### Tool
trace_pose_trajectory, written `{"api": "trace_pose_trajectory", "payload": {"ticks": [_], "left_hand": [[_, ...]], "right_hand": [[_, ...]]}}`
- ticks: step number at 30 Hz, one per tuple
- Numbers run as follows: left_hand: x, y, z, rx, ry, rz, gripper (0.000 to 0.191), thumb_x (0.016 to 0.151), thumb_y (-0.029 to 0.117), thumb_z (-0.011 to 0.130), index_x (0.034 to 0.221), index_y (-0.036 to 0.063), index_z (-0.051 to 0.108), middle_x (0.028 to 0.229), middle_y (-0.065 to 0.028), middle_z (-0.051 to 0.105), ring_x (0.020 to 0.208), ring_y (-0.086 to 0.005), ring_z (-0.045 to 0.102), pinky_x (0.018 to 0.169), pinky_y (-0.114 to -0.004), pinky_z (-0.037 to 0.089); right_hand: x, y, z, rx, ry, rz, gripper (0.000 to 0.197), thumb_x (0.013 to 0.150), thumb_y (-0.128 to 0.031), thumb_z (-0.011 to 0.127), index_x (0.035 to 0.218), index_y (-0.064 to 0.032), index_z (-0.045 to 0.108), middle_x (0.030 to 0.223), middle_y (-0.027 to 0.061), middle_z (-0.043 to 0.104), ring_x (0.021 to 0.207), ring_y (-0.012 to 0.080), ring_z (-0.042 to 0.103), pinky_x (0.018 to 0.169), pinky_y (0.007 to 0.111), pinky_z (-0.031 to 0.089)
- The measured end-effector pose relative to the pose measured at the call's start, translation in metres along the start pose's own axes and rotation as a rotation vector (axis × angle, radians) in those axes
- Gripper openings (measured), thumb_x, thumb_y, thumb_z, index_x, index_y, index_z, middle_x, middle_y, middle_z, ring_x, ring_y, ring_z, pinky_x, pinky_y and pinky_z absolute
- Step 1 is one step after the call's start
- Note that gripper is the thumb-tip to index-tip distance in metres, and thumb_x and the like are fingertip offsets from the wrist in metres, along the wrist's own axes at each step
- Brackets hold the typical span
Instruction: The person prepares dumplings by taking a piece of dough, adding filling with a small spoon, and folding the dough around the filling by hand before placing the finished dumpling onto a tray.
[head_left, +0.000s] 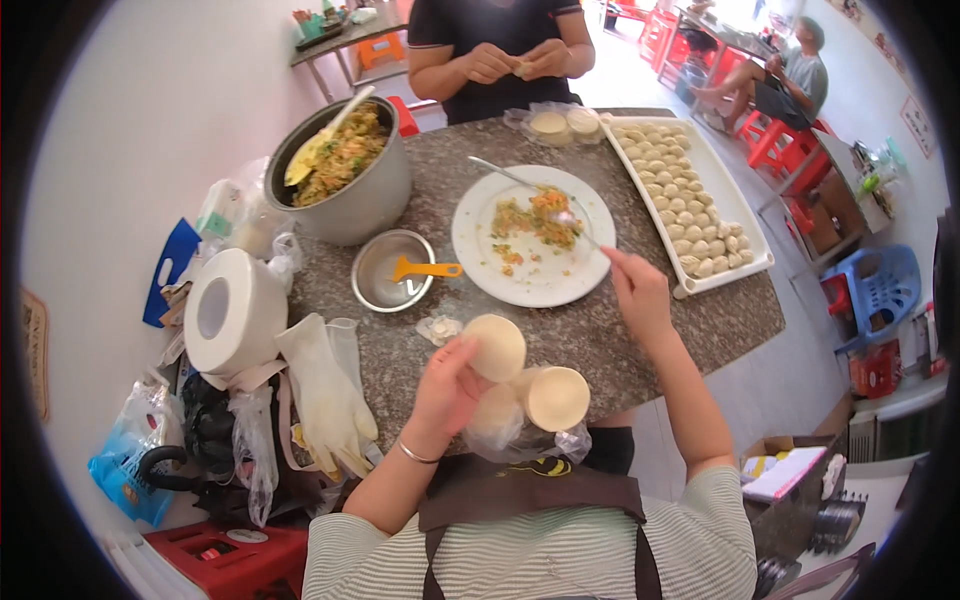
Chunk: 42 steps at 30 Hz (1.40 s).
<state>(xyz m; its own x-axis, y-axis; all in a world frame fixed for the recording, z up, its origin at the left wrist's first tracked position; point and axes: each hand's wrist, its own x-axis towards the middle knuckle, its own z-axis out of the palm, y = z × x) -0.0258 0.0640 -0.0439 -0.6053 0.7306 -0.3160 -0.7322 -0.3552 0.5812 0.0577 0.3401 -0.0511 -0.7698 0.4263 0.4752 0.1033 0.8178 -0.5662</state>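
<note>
My left hand (450, 386) holds a round dough wrapper (496, 348) between thumb and fingers, above the near edge of the table. My right hand (637, 289) grips the handle of a metal utensil (590, 238), its tip in the chopped filling (551, 214) on a white plate (534, 289). A second metal utensil (499, 170) leans on the plate's far rim. Stacked wrappers (559, 399) lie in clear plastic just right of my left hand. A metal bowl (375, 281) with an orange-handled tool (427, 269) across its rim stands left of the plate.
A large pot (352, 206) of filling with a spoon stands at the far left. A white tray (724, 169) holds rows of dumplings at the right. Rubber gloves (326, 397) and a paper roll (236, 311) lie left. Across the table, a person handles dough near more wrappers (551, 127).
</note>
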Motion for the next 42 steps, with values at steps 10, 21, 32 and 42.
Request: {"api": "trace_pose_trajectory", "payload": {"ticks": [10, 21, 32, 42], "left_hand": [[0.021, -0.006, -0.018, -0.176, 0.063, -0.043, 0.031, 0.096, 0.012, 0.046, 0.123, -0.0018, 0.050, 0.120, -0.0140, 0.060, 0.110, -0.0241, 0.060, 0.094, -0.037, 0.051], [0.029, 0.002, -0.024, -0.231, 0.056, -0.126, 0.038, 0.098, 0.017, 0.039, 0.130, -0.0032, 0.042, 0.135, -0.0187, 0.047, 0.126, -0.0339, 0.045, 0.108, -0.049, 0.036], [0.046, -0.006, -0.001, -0.253, -0.063, -0.235, 0.047, 0.098, 0.028, 0.042, 0.132, -0.0044, 0.039, 0.135, -0.0187, 0.047, 0.127, -0.0338, 0.043, 0.109, -0.048, 0.031], [0.058, -0.018, 0.009, -0.294, -0.069, -0.285, 0.050, 0.097, 0.030, 0.044, 0.134, -0.0045, 0.038, 0.136, -0.0189, 0.046, 0.128, -0.0330, 0.043, 0.109, -0.048, 0.031]], "right_hand": [[-0.015, 0.008, -0.013, 0.063, 0.014, 0.110, 0.023, 0.085, -0.003, 0.057, 0.105, -0.0058, 0.067, 0.080, 0.0145, 0.065, 0.067, 0.0295, 0.063, 0.060, 0.035, 0.049], [-0.030, -0.004, -0.001, 0.178, 0.001, 0.183, 0.023, 0.085, 0.000, 0.058, 0.105, -0.0046, 0.068, 0.081, 0.0161, 0.065, 0.066, 0.0259, 0.064, 0.059, 0.032, 0.049], [-0.052, -0.008, 0.001, 0.285, -0.150, 0.305, 0.024, 0.090, -0.002, 0.054, 0.111, -0.0019, 0.066, 0.068, 0.0033, 0.059, 0.058, 0.0068, 0.047, 0.053, 0.023, 0.039], [-0.067, -0.014, 0.010, 0.383, -0.090, 0.383, 0.022, 0.090, -0.004, 0.055, 0.109, -0.0021, 0.066, 0.062, 0.0024, 0.054, 0.055, 0.0059, 0.043, 0.051, 0.023, 0.036]]}}
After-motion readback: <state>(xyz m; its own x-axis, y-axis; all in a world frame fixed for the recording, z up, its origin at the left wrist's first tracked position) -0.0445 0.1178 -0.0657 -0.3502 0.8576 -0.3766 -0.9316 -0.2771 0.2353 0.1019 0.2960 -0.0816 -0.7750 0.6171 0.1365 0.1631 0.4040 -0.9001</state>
